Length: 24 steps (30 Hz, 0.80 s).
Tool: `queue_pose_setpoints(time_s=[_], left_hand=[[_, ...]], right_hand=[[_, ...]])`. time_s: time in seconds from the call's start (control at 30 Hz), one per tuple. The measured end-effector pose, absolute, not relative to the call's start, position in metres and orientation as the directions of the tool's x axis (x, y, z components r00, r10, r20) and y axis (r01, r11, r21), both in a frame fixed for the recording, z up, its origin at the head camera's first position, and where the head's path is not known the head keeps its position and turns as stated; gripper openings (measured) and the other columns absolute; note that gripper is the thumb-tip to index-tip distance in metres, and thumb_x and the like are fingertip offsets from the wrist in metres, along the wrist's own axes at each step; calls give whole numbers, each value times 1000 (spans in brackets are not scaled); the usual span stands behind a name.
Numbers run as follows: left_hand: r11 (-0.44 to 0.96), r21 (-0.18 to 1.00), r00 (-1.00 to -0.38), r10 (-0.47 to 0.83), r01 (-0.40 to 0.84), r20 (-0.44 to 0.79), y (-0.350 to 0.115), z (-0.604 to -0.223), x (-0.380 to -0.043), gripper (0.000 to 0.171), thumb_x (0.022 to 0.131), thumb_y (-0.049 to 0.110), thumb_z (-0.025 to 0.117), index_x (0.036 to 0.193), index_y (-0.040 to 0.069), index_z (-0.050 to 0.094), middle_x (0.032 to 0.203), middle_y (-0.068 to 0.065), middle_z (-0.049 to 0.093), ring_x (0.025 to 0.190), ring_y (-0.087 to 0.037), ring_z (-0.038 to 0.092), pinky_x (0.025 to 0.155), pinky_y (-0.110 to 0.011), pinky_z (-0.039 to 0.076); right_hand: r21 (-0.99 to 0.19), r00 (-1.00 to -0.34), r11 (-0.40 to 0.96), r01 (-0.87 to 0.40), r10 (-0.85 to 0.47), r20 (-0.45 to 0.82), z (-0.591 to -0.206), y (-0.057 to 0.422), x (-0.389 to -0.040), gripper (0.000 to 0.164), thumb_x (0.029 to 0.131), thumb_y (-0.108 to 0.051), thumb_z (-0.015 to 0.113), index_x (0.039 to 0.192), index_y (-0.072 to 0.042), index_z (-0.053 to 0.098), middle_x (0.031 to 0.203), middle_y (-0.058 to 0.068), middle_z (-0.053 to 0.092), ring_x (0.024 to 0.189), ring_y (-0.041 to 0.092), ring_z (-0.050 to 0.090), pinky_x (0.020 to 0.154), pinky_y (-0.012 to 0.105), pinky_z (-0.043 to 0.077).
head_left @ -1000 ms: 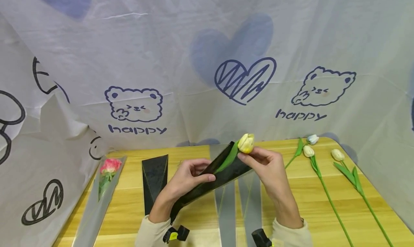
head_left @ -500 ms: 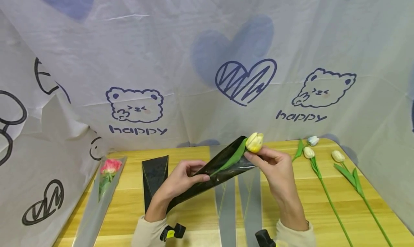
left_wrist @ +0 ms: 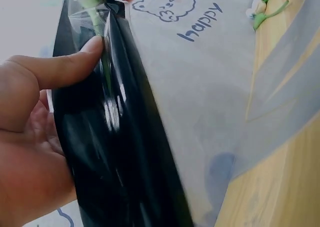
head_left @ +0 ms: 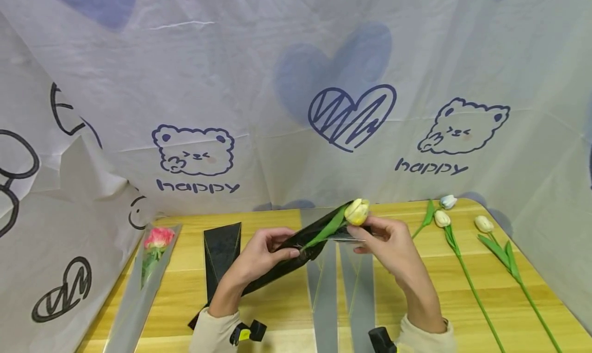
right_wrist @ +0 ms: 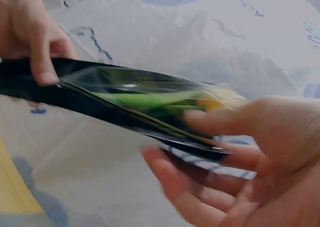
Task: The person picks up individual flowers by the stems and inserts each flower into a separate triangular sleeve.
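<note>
My left hand [head_left: 268,253] grips a black flower sleeve [head_left: 273,277] around its middle, thumb on the front and fingers behind. A yellow-white tulip [head_left: 357,211] lies in the sleeve, its bloom at the open upper end and a green leaf [head_left: 326,228] along the front. At that mouth my right hand [head_left: 393,247] pinches the sleeve edge just below the bloom. In the right wrist view its thumb lies over the clear film [right_wrist: 150,89] and the other fingers are below, slightly blurred. The left wrist view shows the left thumb [left_wrist: 75,67] pressing over the stem.
Left on the wooden table [head_left: 180,291] lie a wrapped pink rose [head_left: 159,238] and another black sleeve [head_left: 222,250]. Two grey sleeves [head_left: 324,291] [head_left: 361,291] lie beneath the hands. Loose tulips [head_left: 442,219] are at right. A printed cloth [head_left: 259,111] hangs behind.
The tulip and sleeve first shifted right and up, then dropped slightly back left. The right hand's fingers have shifted at the sleeve mouth, whose front film now looks bent. The left hand keeps its grip.
</note>
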<state>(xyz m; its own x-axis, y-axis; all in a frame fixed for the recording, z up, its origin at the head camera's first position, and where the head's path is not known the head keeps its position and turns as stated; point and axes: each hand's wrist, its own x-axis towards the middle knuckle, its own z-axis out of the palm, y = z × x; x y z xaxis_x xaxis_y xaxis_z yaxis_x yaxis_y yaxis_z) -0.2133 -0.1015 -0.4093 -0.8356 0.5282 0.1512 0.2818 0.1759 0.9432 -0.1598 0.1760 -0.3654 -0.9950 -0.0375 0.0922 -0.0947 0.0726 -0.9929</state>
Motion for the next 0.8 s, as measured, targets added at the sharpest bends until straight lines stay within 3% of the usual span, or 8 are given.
queue_pose_setpoints(time_s=[0.13, 0.3, 0.4, 0.57, 0.63, 0.7, 0.8], left_hand=[[192, 941, -817, 563, 280, 128, -104, -411, -216, 29, 93, -1, 73, 121, -5, 69, 107, -17, 74, 85, -14, 71, 71, -24, 55], [160, 949, -766, 633, 272, 113, -106, -414, -218, 29, 94, -1, 72, 122, -6, 68, 107, -16, 74, 87, -16, 71, 71, -25, 55], [176, 951, -787, 609, 255, 98, -106, -415, -218, 36, 95, 2, 73, 129, -8, 65, 103, -18, 73, 80, -14, 67, 69, -24, 52], [151, 978, -856, 514, 141, 44, -104, -414, -215, 50, 96, 8, 72, 141, -9, 55, 114, -22, 71, 86, -11, 65, 78, -24, 53], [98, 991, -867, 498, 93, 32, -102, -413, -215, 51, 97, 8, 72, 143, -7, 54, 120, -20, 71, 93, -13, 69, 82, -26, 55], [23, 999, -871, 490, 38, 22, -100, -412, -215, 52, 97, 7, 70, 144, -5, 53, 115, -17, 73, 92, -16, 71, 81, -30, 57], [-83, 996, -872, 489, -22, 21, -99, -411, -215, 56, 98, 6, 69, 149, -4, 48, 115, -13, 73, 94, -17, 73, 81, -33, 59]], right_hand=[[-994, -993, 105, -24, -114, 12, -366, 187, -160, 37, 100, -11, 69, 131, 9, 63, 113, 24, 72, 86, 25, 76, 80, 43, 60], [-992, -994, 124, -30, -104, 17, -367, 192, -160, 39, 101, -8, 66, 133, 12, 60, 111, 23, 73, 83, 23, 76, 76, 37, 61], [-994, -998, 95, -48, -39, 44, -366, 189, -160, 38, 104, -12, 63, 134, 10, 60, 110, 22, 74, 82, 20, 75, 74, 35, 61], [-983, -981, -20, -181, 67, 180, -367, 180, -162, 40, 108, -26, 56, 140, -2, 56, 103, 20, 73, 85, 23, 76, 73, 37, 61], [-972, -972, -59, -229, 76, 224, -368, 175, -164, 41, 109, -29, 54, 142, -5, 53, 103, 17, 73, 86, 25, 75, 74, 38, 61], [-964, -965, -74, -257, 68, 252, -370, 170, -167, 41, 109, -30, 51, 142, -6, 51, 104, 13, 75, 87, 24, 75, 74, 37, 61], [-961, -963, -70, -268, 48, 266, -372, 161, -170, 36, 108, -22, 55, 139, -2, 52, 104, 11, 75, 88, 22, 75, 75, 37, 61]])
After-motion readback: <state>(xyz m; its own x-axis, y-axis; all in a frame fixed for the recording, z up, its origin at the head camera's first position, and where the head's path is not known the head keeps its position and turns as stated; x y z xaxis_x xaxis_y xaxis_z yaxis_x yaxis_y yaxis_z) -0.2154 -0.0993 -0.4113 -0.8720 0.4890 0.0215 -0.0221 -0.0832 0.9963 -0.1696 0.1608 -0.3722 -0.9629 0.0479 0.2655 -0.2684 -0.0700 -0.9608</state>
